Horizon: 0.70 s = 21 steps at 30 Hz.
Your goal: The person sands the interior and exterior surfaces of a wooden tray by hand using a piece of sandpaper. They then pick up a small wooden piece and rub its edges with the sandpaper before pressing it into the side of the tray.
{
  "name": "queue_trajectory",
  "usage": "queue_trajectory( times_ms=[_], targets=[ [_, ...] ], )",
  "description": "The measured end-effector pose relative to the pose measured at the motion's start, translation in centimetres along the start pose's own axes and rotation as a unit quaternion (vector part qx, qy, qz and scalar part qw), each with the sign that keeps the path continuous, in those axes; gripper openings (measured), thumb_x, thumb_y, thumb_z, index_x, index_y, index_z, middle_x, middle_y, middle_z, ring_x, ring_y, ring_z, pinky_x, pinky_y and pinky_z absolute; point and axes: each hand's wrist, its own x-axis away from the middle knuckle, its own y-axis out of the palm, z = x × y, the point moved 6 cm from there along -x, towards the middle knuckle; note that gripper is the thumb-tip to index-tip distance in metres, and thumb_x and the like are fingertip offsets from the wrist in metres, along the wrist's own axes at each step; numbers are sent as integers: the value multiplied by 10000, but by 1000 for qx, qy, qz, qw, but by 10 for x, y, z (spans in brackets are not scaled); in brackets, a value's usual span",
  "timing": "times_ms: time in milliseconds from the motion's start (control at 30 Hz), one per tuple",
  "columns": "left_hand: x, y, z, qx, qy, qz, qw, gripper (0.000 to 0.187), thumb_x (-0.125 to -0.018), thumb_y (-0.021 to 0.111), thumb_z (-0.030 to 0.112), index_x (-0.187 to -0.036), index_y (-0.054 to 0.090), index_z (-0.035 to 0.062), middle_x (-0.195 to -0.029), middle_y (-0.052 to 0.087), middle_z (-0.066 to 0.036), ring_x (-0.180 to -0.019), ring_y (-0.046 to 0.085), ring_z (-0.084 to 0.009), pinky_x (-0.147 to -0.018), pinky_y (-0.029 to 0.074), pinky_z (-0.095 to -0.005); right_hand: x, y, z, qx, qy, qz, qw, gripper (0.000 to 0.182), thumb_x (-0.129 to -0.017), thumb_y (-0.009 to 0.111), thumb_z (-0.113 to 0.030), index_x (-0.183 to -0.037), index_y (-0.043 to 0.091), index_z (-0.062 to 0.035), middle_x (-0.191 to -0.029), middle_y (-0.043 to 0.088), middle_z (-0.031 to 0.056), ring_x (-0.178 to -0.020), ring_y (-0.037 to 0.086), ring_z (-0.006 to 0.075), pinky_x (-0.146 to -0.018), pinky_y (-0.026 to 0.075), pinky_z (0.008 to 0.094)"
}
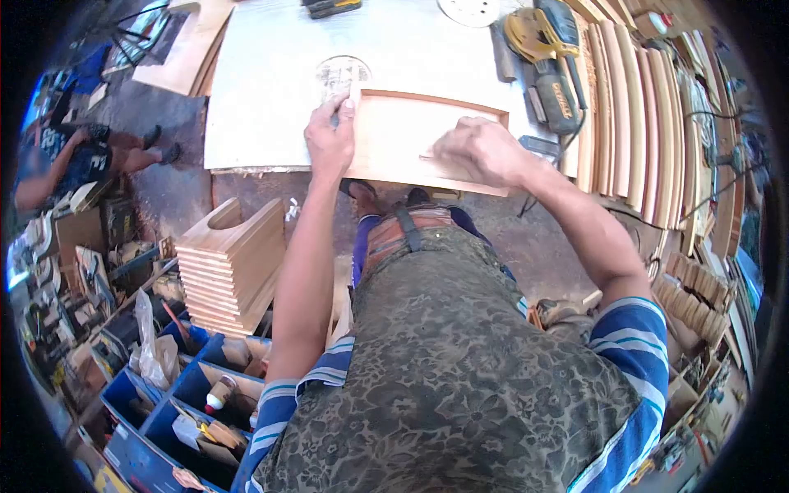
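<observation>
Head view — shallow wooden tray (pixel 436 100) sits at the near edge of the white counter (pixel 263 107). Left hand (pixel 330 135) clamps its left end, probably steadying it; right hand (pixel 481 150), apart, blurs over the interior — grip unclear. Sander (pixel 532 37) lies right, seemingly for elbow room.

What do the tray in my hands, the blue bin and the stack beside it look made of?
Tray: likely wood, unpainted-looking, from its pale tan rim; glare hides any grain.
Blue bin: painted wood or plastic; the solid blue walls fit either.
Stack: probably wood, smooth and bare or clear-coated, going by its warm tan faces.
</observation>
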Motion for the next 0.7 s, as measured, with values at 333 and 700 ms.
queue_trajectory(
  times_ms=[333,700],
  targets=[
    [-2,15,7,-168,39,-105,979,686,-874,785,341,-1415,564,-19,-1403,560,-260,-1348,470,-407,-1181,332,-493,98,-52,16,-288,446,387,754,303,-1077,556,-257,-1216,651,-5,-1018,712,97,-952,661,187,-873,536,348],
    [0,17,8,-145,80,-107,980,557,-870,667,148,-1407,596,16,-1389,565,-205,-1312,468,-414,-1139,348,-524,125,0,-7,-557,398,524,507,227,-1019,659,-153,-1193,620,-12,-1024,679,37,-852,633,103,-772,532,269]
  ],
)
